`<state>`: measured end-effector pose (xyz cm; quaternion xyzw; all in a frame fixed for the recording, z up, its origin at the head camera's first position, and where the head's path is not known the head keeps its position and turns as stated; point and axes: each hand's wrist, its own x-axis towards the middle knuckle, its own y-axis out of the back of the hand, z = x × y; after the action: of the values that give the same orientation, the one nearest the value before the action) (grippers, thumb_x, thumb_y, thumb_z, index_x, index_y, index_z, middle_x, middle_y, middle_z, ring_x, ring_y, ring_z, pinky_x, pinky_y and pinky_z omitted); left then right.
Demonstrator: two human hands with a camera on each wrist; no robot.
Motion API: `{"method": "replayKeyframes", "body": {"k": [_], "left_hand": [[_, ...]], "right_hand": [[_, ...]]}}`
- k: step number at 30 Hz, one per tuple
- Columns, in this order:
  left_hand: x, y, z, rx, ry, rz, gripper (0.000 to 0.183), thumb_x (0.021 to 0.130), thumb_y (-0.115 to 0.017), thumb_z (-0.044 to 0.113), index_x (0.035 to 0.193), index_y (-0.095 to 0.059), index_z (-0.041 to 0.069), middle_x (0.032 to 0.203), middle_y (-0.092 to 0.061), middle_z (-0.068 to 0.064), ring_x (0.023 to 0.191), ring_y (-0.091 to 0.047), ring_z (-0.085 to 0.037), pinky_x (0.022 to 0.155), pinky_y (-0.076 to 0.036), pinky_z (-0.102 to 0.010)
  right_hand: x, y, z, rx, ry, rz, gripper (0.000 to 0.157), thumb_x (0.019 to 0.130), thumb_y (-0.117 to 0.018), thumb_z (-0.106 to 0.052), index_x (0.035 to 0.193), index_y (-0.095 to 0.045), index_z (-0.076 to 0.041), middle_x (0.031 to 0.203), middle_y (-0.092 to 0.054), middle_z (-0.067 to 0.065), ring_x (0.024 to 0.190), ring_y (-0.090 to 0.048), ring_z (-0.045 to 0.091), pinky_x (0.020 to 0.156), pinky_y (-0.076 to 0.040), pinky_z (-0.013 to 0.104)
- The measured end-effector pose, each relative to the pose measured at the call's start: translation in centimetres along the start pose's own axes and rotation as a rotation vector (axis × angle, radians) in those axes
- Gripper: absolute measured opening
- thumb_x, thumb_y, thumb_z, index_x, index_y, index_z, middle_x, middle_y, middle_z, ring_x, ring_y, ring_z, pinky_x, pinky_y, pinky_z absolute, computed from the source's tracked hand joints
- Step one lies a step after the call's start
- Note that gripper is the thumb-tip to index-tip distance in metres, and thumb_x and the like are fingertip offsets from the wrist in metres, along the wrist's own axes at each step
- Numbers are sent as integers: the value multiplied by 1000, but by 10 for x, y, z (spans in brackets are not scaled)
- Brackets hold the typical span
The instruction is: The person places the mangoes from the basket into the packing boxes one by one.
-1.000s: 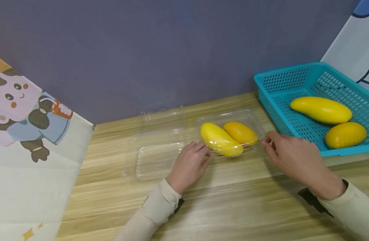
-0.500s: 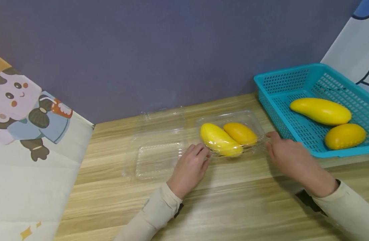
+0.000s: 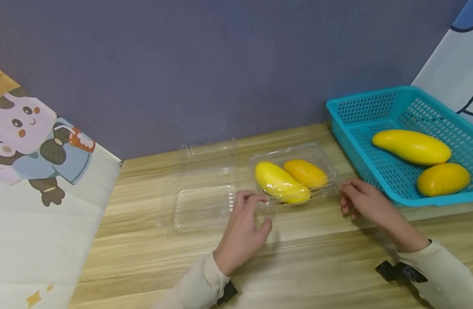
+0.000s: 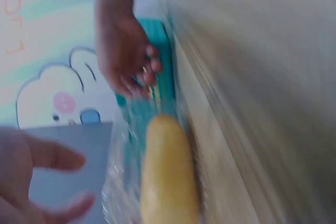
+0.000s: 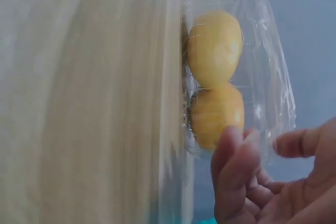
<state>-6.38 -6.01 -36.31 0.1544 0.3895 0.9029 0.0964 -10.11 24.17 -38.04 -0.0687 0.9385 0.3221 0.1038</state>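
A clear plastic clamshell box (image 3: 294, 150) sits on the wooden table, its lid over two mangoes. One is a long yellow mango (image 3: 280, 182); beside it lies a shorter orange-yellow mango (image 3: 306, 173). At the box's front left corner is my left hand (image 3: 244, 234), its thumb and fingers spread with nothing between them. My right hand (image 3: 365, 201) is by the box's right edge, fingers loosely bent. In the right wrist view, a gap shows between that hand's thumb (image 5: 296, 144) and fingers; whether the fingertips touch the plastic is unclear.
On the right stands a turquoise basket (image 3: 348, 146) holding a long yellow mango (image 3: 411, 147) and an orange-yellow mango (image 3: 444, 179). Left of the box lies another clear clamshell (image 3: 203, 206), opened flat. A dark wall panel (image 3: 221, 73) rises behind the table.
My left hand has let go of the box's corner and spread its fingers, pulling slightly toward me. My right hand's fingers have loosened at the right edge. The box has barely shifted.
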Motion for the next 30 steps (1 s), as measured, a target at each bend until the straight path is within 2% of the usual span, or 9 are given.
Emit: {"method": "replayKeyframes", "body": {"k": [3,5,9,11,13,18,21,25,30], "left_hand": [[-10,-1,7,-117,64,18,36,84,-65,16,118,-51,14,115,-46,-3,103,-48,-16,90,-46,-31],[-15,-4,9,-252,115,-36,31,85,-63,15,113,-52,12,104,-51,-1,92,-50,-12,82,-47,-25],[-16,-19,5,-744,352,-247,16,92,-55,18,101,-55,5,83,-56,-1,70,-53,-8,63,-46,-21],[-12,-30,-1,-947,466,-277,21,96,-48,25,97,-54,4,78,-56,0,65,-52,-9,60,-45,-21],[-7,-40,-8,-1097,526,-259,28,98,-43,32,92,-53,6,74,-55,0,61,-50,-10,58,-44,-21],[6,-54,-22,-1230,533,-118,40,97,-41,46,83,-53,11,67,-50,4,55,-42,-9,51,-38,-20],[10,-55,-26,-1249,549,-43,42,96,-42,48,79,-53,11,64,-46,5,52,-38,-8,48,-36,-21],[13,-57,-28,-1247,566,20,40,98,-41,41,74,-51,10,58,-43,5,48,-36,-8,44,-38,-22],[19,-63,-24,-1242,526,34,27,92,-42,22,71,-52,9,55,-44,4,46,-36,-8,44,-46,-25]], "right_hand": [[3,0,4,125,-24,-52,45,103,-30,-37,105,-48,4,79,-56,7,66,-59,14,55,-53,32],[3,1,6,168,-26,-72,43,103,-32,-36,104,-48,3,78,-55,5,66,-58,14,55,-53,32],[1,1,10,235,-13,-101,41,103,-33,-36,103,-48,2,77,-55,2,67,-58,16,55,-52,32],[1,2,12,253,-6,-114,40,103,-33,-36,101,-48,1,76,-55,2,67,-59,16,55,-52,32],[0,2,13,256,-6,-126,38,103,-33,-34,98,-48,0,76,-55,1,67,-59,16,56,-52,32],[1,3,12,265,-15,-153,35,102,-34,-30,95,-50,0,74,-56,0,67,-60,15,56,-52,32],[3,1,11,291,-3,-172,34,102,-34,-29,94,-51,-1,74,-57,-1,68,-60,14,56,-52,31],[4,-2,12,328,-3,-182,34,102,-35,-33,94,-51,-4,73,-57,-2,67,-60,14,54,-51,31],[3,0,16,343,-28,-170,36,103,-33,-36,92,-51,-7,71,-58,-2,65,-60,14,54,-50,31]]}}
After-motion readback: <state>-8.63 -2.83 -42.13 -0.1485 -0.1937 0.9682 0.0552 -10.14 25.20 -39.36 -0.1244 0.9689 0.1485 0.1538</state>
